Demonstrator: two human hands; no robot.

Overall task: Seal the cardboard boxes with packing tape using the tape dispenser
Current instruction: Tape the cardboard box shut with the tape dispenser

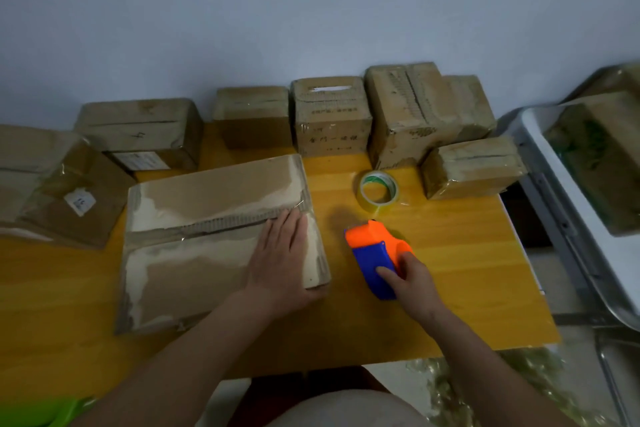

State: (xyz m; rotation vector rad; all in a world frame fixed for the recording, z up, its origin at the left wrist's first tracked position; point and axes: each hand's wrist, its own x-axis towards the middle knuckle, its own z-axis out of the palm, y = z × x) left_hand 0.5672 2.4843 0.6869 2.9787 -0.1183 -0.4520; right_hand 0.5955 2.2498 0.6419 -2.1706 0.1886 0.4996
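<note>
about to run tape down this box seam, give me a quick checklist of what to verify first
1. Flaps closed along the seam of the flat cardboard box: ok, they meet, though the edges look ragged.
2. Box held steady: ok, the left hand presses flat on its right end.
3. Tape dispenser in hand: ok, the right hand grips it on the table, beside the box and not yet on it.
4. Tape loaded in the dispenser: cannot tell, no tape shows.
5. Spare tape roll within reach: ok, just behind the dispenser.
6. Left hand out of the tape path: not ok, its fingertips lie on the seam.
</note>
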